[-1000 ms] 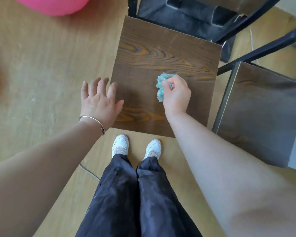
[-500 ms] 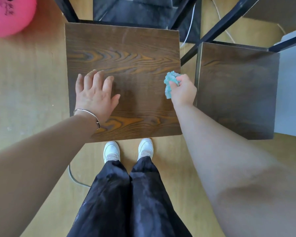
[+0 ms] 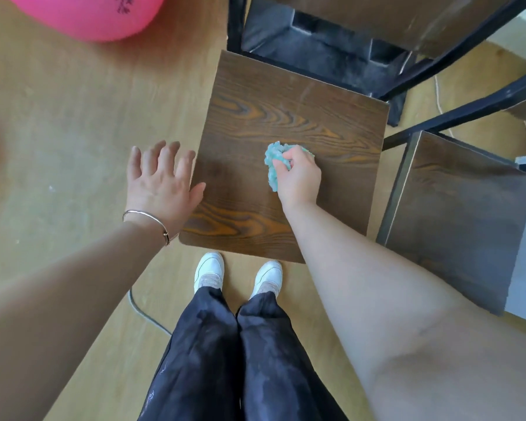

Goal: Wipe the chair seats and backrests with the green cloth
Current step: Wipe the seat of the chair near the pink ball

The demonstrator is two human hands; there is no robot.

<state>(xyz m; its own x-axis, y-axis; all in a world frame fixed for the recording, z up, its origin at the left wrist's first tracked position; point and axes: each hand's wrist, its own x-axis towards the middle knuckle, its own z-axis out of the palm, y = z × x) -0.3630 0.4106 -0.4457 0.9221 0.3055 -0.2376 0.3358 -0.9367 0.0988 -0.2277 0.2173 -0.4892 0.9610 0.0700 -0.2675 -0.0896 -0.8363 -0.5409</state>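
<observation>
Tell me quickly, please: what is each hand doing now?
Left hand: open, fingers spread, holding nothing, at the chair seat's left edge.
Right hand: closed on the green cloth, over the seat.

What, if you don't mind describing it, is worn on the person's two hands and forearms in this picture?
Both forearms are bare, with no sleeves or gloves in view. The left hand has a thin silver-coloured metal bangle around its wrist. The right hand shows no jewellery, watch or markings.

floor [image 3: 73, 141]: light wood | pink ball [image 3: 85, 13] top left | grey cable [image 3: 143, 314], possibly a cord
</observation>
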